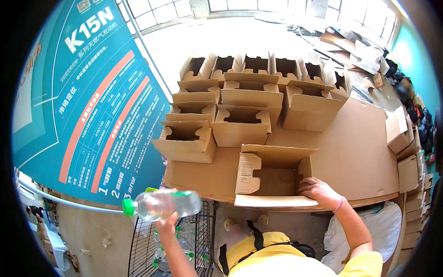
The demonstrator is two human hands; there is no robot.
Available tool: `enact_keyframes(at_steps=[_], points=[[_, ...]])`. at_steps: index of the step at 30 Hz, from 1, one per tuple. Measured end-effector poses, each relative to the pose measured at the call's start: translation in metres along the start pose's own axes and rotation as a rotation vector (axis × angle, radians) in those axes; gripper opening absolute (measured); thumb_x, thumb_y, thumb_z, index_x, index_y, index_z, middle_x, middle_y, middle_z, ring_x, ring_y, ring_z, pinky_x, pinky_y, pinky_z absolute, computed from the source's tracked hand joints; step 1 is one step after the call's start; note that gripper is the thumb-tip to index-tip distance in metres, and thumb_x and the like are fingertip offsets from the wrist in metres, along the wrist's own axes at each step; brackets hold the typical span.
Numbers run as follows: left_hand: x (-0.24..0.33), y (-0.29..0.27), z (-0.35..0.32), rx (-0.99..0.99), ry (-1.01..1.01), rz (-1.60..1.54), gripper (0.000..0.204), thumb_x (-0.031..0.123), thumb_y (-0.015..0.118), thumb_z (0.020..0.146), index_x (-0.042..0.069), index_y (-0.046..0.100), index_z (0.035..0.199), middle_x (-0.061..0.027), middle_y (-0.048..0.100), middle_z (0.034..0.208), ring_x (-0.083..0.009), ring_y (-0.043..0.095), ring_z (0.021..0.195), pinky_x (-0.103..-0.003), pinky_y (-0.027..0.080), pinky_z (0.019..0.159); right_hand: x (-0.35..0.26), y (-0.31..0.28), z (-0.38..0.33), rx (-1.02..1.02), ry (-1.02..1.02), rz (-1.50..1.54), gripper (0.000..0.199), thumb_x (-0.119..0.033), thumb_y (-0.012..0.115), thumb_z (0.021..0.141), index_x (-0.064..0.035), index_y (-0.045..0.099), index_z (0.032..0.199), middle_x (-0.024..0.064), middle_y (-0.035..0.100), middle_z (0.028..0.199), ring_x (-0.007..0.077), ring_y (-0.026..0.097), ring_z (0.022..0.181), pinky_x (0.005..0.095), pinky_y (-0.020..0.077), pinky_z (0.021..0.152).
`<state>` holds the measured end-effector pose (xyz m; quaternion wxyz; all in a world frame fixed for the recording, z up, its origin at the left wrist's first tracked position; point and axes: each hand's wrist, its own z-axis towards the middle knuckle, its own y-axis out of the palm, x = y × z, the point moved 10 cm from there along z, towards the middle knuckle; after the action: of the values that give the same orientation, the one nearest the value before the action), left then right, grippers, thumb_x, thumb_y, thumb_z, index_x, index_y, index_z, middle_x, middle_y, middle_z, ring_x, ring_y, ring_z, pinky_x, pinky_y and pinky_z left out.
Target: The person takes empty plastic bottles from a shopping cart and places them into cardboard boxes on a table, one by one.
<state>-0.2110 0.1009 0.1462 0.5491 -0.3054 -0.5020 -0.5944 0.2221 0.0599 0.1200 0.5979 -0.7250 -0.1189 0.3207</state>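
Note:
A clear plastic bottle (168, 205) with a green cap lies sideways in my left hand (167, 223), its cap end pointing left. The fingers are closed around it, partly hidden behind the bottle, and it is slightly blurred. Below it, a black wire basket (143, 240) holds several similar green-capped bottles (161, 261). At the table's near edge stands an open cardboard box (272, 177) with its brown bottom showing. My right hand (318, 191) grips this box at its near right corner, fingers over the rim and inside.
Several open cardboard boxes (244, 127) stand in rows at the table's far left. Brown cardboard covers the table (355, 152). A tall blue-green printed banner (92, 106) rises on the left. Flattened cardboard (341, 46) lies on the floor beyond, and more boxes (398, 129) stack along the right.

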Motion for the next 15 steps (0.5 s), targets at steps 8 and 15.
enact_keyframes(at_steps=[8,15], points=[[-0.036,0.344,0.012,-1.192,0.020,0.545,0.070,0.018,0.085,0.063,0.004,0.050,0.122,-0.0210,0.065,0.104,-0.0332,0.067,0.092,-0.037,0.053,0.084,0.006,-0.006,-0.012,0.138,0.016,0.032,0.020,-0.009,0.065,0.070,-0.0054,0.070,0.089,0.0038,0.069,0.103,0.0247,0.053,0.115,0.0388,0.0406,0.100],[-0.212,0.341,-0.043,-1.893,0.032,1.541,0.080,0.028,0.090,0.059,0.003,0.055,0.127,-0.0178,0.068,0.109,-0.0348,0.065,0.104,-0.042,0.054,0.087,0.009,0.000,-0.015,0.255,-0.008,0.058,0.011,-0.013,0.063,0.071,-0.0051,0.067,0.078,0.0057,0.067,0.087,0.0239,0.055,0.108,0.0383,0.0413,0.099]])
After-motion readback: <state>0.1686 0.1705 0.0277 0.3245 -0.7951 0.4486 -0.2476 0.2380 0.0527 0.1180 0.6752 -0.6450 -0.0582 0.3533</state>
